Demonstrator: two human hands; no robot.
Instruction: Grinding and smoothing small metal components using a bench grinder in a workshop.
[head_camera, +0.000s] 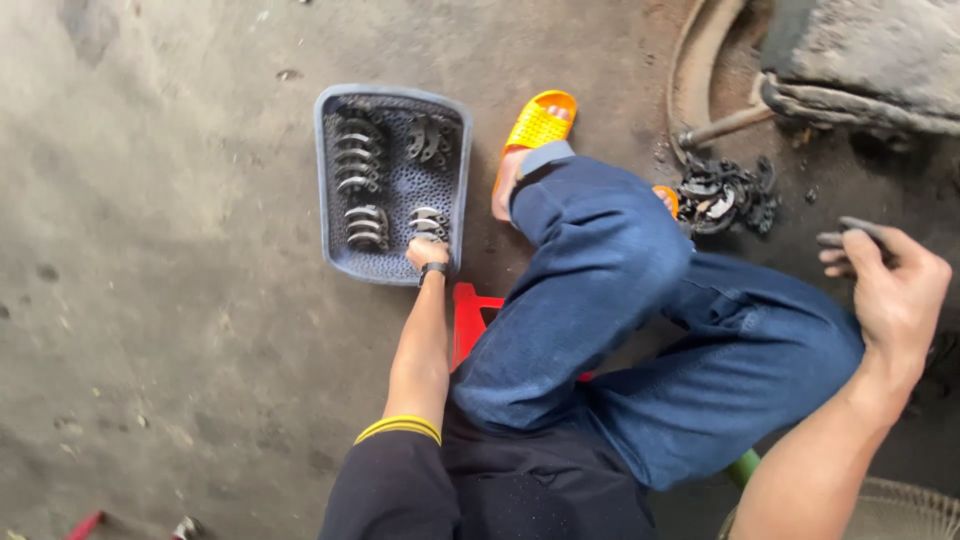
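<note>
- The grey plastic tray (335, 180) lies on the concrete floor (150, 300), and I describe all places from this tray.
- Inside the tray, curved metal half-shells (360, 160) stand in neat rows: one long row near the left wall, a short row below it, a dark group at the top right, and a small group (428, 222) at the lower right.
- The left hand (427, 254) is at the lower right corner of the tray, fingers curled down on the small group of shells. It seems to set or press one shell there, but I cannot tell if it really grasps a piece, because the fingers hide it.
- The right hand (890, 275) is far to the right of the tray, raised above the floor. Its dirty fingers close on a dark curved piece (868, 230).
- A heap of dirty dark parts (725, 195) lies on the floor right of the tray, beyond the knee in blue jeans (620, 250).
- An orange sandal (540, 125) is just right of the tray's top corner; a red stool (470, 315) is below the tray's lower right corner.
- In my judgement, good work here means each shell stands with the same curve direction as its neighbours, close but not stacked, so pairs stay in order.
- The oily piece should be held firmly.
</note>
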